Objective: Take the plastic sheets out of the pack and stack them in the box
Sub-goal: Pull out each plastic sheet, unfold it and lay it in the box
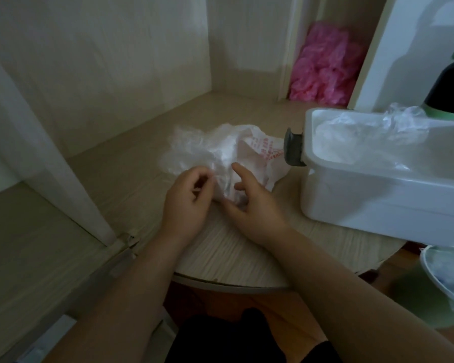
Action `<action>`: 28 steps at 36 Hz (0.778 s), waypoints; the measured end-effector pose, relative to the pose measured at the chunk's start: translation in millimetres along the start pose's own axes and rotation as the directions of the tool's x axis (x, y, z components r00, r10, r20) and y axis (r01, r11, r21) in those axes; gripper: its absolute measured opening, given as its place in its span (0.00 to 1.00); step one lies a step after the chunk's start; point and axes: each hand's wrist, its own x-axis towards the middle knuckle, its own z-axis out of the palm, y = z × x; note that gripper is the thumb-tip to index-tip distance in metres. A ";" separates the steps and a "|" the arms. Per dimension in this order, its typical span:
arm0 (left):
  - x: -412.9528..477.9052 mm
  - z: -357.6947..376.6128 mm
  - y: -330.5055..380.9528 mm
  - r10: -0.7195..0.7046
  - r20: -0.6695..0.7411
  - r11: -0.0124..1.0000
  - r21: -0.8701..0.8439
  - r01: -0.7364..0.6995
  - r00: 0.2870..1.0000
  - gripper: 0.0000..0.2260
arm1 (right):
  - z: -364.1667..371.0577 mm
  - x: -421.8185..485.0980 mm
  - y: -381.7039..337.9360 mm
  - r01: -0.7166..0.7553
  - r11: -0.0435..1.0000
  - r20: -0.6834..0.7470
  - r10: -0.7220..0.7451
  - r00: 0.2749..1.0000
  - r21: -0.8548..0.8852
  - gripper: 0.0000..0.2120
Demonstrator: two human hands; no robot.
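Note:
A crumpled white plastic pack with red print (257,150) lies on the pale wooden tabletop (231,255), with thin clear plastic sheets (192,150) spilling out to its left. My left hand (186,203) is curled at the pack's near edge, fingertips pinching thin plastic. My right hand (252,203) rests on the pack beside it, fingers spread and partly bent. To the right stands a white plastic box (372,195) with a grey latch (294,149); crumpled clear sheets (370,132) lie inside it.
A pink plastic bundle (325,66) sits in a gap at the back. A dark bottle with a green band (451,93) stands behind the box. A green bin with a liner (435,286) is at the lower right. White walls enclose the left and rear.

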 end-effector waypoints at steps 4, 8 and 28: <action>-2.2 -3.8 2.4 -0.137 -0.026 0.971 -0.202 0.129 0.990 0.06 | 3.0 3.6 3.4 0.030 0.994 -0.001 -0.030 1.000 -0.105 0.34; -3.1 -5.6 4.8 -0.119 0.018 0.967 -0.224 0.120 0.993 0.05 | 4.9 4.1 4.6 0.090 0.967 -0.019 -0.097 0.995 -0.239 0.34; 22.4 -10.3 23.7 -0.295 0.518 0.687 -0.469 0.555 0.803 0.27 | -19.1 9.0 -32.4 0.050 0.998 -0.236 -0.054 0.970 -0.022 0.08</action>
